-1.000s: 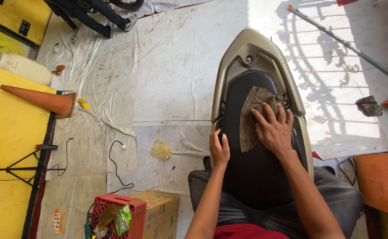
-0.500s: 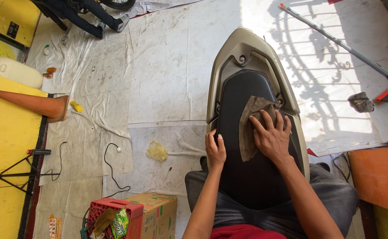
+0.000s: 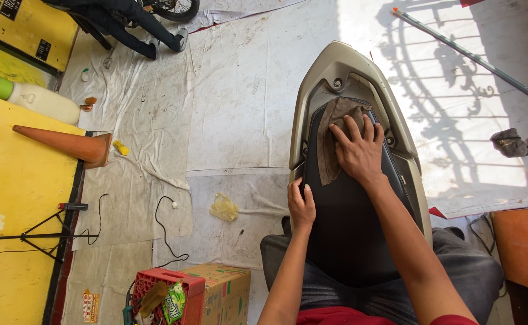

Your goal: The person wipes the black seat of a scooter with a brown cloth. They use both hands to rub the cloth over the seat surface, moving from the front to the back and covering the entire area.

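Observation:
I sit astride a scooter whose black seat point(image 3: 348, 222) runs away from me, framed by a beige tail panel point(image 3: 342, 57). My right hand point(image 3: 357, 150) lies flat, fingers spread, pressing a brown rag point(image 3: 331, 135) onto the far end of the seat. My left hand point(image 3: 301, 204) grips the seat's left edge, thumb on top. The rag is partly hidden under my right palm.
White sheeting point(image 3: 234, 120) covers the floor. To the left lie an orange cone point(image 3: 65, 144), a white bottle point(image 3: 38, 101), a tripod point(image 3: 29, 232) and a cable point(image 3: 164, 225). A red crate point(image 3: 167, 295) and cardboard box point(image 3: 225, 292) stand near my left knee. A long pole point(image 3: 475, 57) lies far right.
My right hand has slid the rag forward along the seat toward the tail. The left hand stays on the seat's edge. The view has shifted a little.

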